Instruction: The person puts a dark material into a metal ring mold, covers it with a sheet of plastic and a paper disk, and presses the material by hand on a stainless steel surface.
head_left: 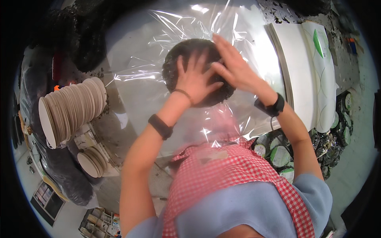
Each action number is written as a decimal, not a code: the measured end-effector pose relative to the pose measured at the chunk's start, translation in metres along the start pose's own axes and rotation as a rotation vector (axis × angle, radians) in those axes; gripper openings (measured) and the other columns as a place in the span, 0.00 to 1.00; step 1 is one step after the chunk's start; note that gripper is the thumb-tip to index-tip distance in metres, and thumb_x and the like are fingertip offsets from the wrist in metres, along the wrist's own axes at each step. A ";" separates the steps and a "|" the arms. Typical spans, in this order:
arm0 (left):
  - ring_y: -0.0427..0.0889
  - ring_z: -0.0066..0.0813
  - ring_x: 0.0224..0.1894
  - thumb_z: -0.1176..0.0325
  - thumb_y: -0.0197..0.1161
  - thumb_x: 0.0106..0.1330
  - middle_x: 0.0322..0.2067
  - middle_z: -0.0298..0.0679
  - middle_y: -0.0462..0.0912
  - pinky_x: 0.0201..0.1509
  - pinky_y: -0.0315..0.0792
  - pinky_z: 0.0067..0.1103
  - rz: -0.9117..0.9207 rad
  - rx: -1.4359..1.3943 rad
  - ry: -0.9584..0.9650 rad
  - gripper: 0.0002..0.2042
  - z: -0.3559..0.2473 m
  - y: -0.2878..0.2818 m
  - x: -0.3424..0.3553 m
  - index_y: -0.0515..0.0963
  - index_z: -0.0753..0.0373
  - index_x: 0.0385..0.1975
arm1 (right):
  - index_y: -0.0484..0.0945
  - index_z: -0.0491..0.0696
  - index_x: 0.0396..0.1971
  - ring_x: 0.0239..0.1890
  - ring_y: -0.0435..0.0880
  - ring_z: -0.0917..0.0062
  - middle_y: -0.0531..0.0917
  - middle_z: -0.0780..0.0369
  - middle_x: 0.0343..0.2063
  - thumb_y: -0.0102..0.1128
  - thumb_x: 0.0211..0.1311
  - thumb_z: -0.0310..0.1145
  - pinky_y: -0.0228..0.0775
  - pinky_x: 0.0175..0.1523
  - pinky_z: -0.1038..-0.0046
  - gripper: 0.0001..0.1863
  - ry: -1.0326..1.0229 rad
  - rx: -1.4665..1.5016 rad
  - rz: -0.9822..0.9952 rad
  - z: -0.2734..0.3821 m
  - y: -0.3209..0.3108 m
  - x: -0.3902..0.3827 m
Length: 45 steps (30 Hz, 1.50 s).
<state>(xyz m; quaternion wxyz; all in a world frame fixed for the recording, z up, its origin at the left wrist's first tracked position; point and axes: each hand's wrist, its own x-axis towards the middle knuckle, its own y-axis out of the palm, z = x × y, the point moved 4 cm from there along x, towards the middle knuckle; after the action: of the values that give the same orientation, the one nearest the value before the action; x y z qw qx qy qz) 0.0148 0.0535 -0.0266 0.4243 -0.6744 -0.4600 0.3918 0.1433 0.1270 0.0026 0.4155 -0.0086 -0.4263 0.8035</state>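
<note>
A dark, rough-textured round cake [222, 95] lies on a wide sheet of clear plastic film [139, 75], which is creased and shiny around it. My left hand [195, 77] rests on the cake with its fingers spread. At the cake's right edge is my right hand [236, 65], fingers stretched out and thumb toward the left hand. Neither hand grips anything. Part of the cake is hidden under my hands. The film's near part runs down over my red checked apron [222, 170].
At left stand a long row of round beige card discs [75, 107] and a shorter stack [92, 162]. A pile of white sheets [295, 71] and a rolled printed sheet [320, 79] lie right. Beyond are wrapped packages with green labels [280, 156]. A dark loose heap [87, 31] fills the upper left.
</note>
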 end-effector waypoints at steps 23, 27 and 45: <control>0.40 0.52 0.72 0.48 0.63 0.56 0.68 0.47 0.48 0.65 0.37 0.61 -0.117 0.080 -0.126 0.29 -0.008 0.011 -0.036 0.68 0.49 0.59 | 0.65 0.47 0.41 0.15 0.64 0.85 0.71 0.65 0.18 0.47 0.70 0.33 0.55 0.20 0.83 0.07 0.426 1.071 -0.042 0.059 -0.143 -0.089; 0.43 0.53 0.71 0.54 0.67 0.52 0.65 0.48 0.52 0.62 0.39 0.65 -0.266 -0.039 -0.018 0.33 -0.013 0.001 -0.035 0.63 0.48 0.59 | 0.72 0.45 0.42 0.19 0.68 0.87 0.74 0.68 0.22 0.50 0.71 0.44 0.59 0.22 0.84 0.16 0.893 1.101 -0.358 -0.041 -0.095 -0.126; 0.29 0.56 0.73 0.48 0.61 0.57 0.72 0.42 0.43 0.59 0.32 0.72 0.061 0.116 -0.038 0.30 -0.013 0.009 -0.027 0.67 0.41 0.62 | 0.61 0.49 0.64 0.71 0.51 0.52 0.53 0.44 0.68 0.76 0.43 0.46 0.48 0.71 0.53 0.48 0.143 0.291 0.020 0.004 -0.036 -0.082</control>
<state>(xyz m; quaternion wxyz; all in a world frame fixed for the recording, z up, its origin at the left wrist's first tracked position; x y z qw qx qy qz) 0.0220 0.0227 -0.0267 0.4419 -0.6548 -0.4237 0.4432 0.2192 0.0794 0.0027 0.4335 -0.0100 -0.2747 0.8582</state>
